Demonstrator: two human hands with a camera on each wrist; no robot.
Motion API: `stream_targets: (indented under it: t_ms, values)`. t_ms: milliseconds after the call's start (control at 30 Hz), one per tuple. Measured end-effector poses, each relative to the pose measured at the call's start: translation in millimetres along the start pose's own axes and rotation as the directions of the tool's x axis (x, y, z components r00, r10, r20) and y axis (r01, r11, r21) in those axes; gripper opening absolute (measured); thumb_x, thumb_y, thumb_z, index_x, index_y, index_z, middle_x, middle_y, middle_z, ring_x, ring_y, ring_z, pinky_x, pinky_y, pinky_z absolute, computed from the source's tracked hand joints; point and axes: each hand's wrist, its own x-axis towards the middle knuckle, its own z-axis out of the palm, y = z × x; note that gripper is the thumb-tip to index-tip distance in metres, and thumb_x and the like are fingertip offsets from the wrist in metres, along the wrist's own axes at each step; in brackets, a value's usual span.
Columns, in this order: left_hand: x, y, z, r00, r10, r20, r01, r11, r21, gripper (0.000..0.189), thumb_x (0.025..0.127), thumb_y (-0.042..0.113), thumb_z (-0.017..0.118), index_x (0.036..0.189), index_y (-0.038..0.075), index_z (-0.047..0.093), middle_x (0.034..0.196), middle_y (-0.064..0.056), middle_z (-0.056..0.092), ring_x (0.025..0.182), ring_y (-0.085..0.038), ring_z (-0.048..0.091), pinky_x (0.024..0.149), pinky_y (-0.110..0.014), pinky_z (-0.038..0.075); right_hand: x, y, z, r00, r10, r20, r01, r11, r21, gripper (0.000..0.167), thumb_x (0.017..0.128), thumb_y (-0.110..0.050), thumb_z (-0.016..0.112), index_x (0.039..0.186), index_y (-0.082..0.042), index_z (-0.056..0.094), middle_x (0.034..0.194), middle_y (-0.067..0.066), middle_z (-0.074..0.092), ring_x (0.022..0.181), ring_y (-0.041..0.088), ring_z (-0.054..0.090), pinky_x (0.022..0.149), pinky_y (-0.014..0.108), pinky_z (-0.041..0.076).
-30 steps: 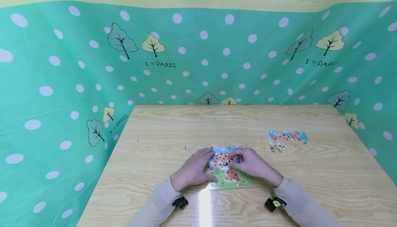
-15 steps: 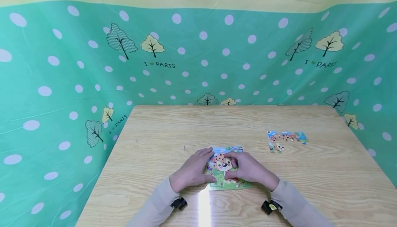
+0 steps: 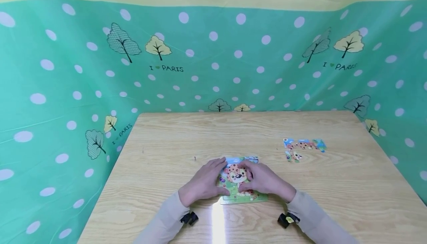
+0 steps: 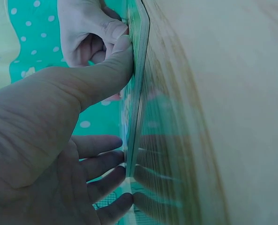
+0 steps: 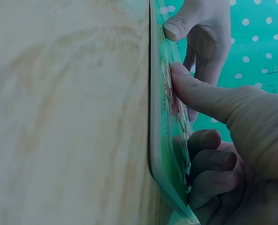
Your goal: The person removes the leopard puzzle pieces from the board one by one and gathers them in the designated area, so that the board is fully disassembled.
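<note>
Rectangular green-and-blue leopard jigsaw board lies at six o'clock; your straight-fingered left hand rests on its nine; your right hand arches over its three, grasp unclear; likely mid-fitting; next calls for pressing flush; loose multicoloured pieces at two.

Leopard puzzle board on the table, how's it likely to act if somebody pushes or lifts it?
The leopard puzzle board is probably stiff, since it shows no sag in either wrist view. It looks thin edge-on, suggesting it may be light. Lying flat on the table, it would likely slide rather than roll or tip when pushed.
</note>
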Motion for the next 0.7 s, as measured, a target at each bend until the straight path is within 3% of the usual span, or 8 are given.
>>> stream_targets:
  t_ms: [500,600,700]
  values:
    - [0.7,-0.4,-0.6,1.000,0.015,-0.004,-0.015,1.000,0.001,0.108,0.081,0.055,0.088,0.163,0.004,0.041,0.173,-0.014,0.037,0.159,-0.036,0.036,0.130,-0.056,0.033,-2.2,-7.1,0.6,0.997,0.053,-0.063,-0.051,0.998,0.037,0.065,0.078,-0.033,0.097,0.126,-0.015,0.058,0.081,-0.001,0.054,0.067,0.009,0.043,0.058,0.022,0.035]
    - [0.4,0.2,-0.2,1.000,0.008,0.000,-0.008,1.000,-0.004,0.108,0.081,0.055,0.088,0.163,0.004,0.040,0.173,-0.013,0.036,0.159,-0.036,0.035,0.130,-0.056,0.033,-3.6,-6.5,-0.3,0.997,0.027,-0.071,-0.025,0.999,0.034,0.063,0.079,-0.033,0.096,0.127,-0.017,0.059,0.088,-0.002,0.058,0.073,0.010,0.048,0.062,0.022,0.039]
    - [0.3,0.3,0.3,1.000,-0.003,0.002,0.003,1.000,-0.007,0.108,0.081,0.055,0.088,0.164,0.006,0.040,0.174,-0.012,0.036,0.160,-0.035,0.034,0.131,-0.055,0.032,-4.2,-5.0,-3.2,0.995,-0.029,-0.100,0.034,0.998,0.049,0.047,0.088,-0.032,0.089,0.125,-0.017,0.064,0.098,-0.003,0.063,0.079,0.012,0.052,0.067,0.023,0.046]
